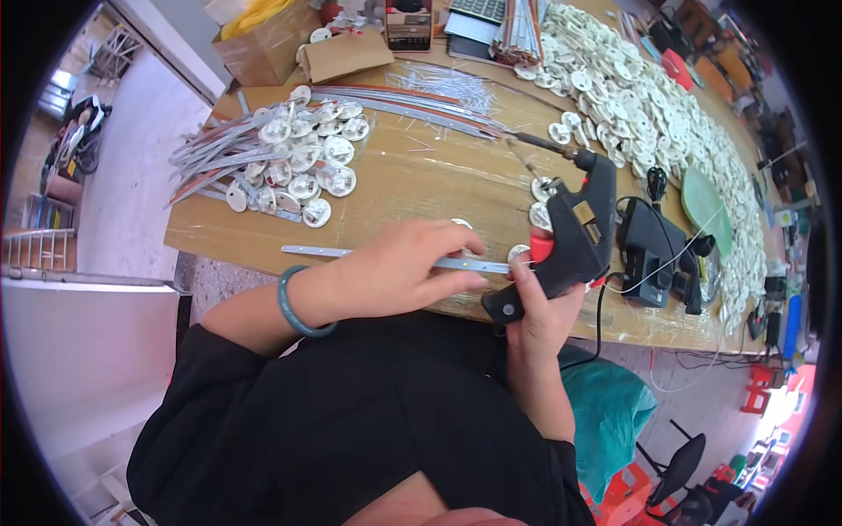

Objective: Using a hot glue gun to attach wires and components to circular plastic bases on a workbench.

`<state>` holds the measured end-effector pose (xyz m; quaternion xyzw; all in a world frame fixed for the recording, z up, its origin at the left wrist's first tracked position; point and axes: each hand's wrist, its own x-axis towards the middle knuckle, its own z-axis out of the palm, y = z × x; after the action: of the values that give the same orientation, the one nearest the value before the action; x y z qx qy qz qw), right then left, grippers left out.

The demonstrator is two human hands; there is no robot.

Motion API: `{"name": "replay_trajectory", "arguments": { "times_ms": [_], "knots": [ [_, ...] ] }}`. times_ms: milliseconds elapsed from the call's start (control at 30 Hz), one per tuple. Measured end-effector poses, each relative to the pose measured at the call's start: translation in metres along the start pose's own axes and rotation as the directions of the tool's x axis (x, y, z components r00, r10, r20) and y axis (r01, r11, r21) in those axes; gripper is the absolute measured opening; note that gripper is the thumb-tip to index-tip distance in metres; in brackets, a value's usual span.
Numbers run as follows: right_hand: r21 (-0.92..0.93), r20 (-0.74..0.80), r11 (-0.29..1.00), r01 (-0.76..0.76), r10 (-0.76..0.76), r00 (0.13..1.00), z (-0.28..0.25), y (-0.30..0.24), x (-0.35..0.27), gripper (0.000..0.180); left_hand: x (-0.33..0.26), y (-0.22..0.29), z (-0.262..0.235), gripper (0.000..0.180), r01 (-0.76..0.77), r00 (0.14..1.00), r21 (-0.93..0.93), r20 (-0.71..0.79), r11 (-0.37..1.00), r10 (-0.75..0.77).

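My left hand, with a bracelet on its wrist, pinches a narrow pale LED strip between thumb and fingers. The strip's other end sticks out to the left beyond my wrist. My right hand grips a black soldering gun with a red trigger; its thin tip points away from me over the table. The strip's right end lies close to my right thumb. A small white round piece shows beside that thumb, partly hidden. Two more white round pieces lie just left of the gun.
Strips with white discs are piled at the left. Loose strips and thin white sticks lie behind. A large heap of white discs covers the right. A black power unit and green plate stand near the gun's cable.
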<state>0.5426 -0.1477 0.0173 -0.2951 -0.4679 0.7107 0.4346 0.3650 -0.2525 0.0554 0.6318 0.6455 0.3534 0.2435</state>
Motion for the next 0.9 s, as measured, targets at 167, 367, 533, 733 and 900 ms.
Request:
{"name": "replay_trajectory", "arguments": {
  "times_ms": [167, 367, 533, 733, 900],
  "knots": [
    [-0.060, 0.060, 0.996, 0.061, -0.057, 0.997, 0.008, 0.012, -0.002, 0.064, 0.010, -0.012, 0.009, 0.020, -0.121, 0.993, -0.174, -0.022, 0.977, 0.119],
    [-0.107, 0.027, 0.994, 0.030, -0.028, 0.999, -0.003, 0.021, -0.003, 0.062, 0.012, -0.027, -0.010, 0.009, -0.074, 0.997, 0.087, -0.019, 0.993, 0.076],
    [-0.042, -0.050, 0.999, -0.013, 0.011, 0.999, -0.008, 0.023, -0.002, 0.059, 0.025, -0.066, -0.002, 0.008, -0.483, 0.876, 0.149, 0.098, 0.863, 0.473],
    [-0.060, -0.037, 0.998, -0.016, 0.014, 0.999, -0.016, 0.024, -0.005, 0.060, 0.013, -0.054, 0.011, 0.012, -0.196, 0.980, 0.374, 0.041, 0.907, 0.194],
    [-0.047, -0.033, 0.999, -0.005, 0.003, 0.999, -0.018, 0.023, -0.004, 0.056, 0.004, -0.047, 0.009, 0.008, 0.039, 0.989, 0.130, -0.145, 0.991, -0.020]
  ]
}}
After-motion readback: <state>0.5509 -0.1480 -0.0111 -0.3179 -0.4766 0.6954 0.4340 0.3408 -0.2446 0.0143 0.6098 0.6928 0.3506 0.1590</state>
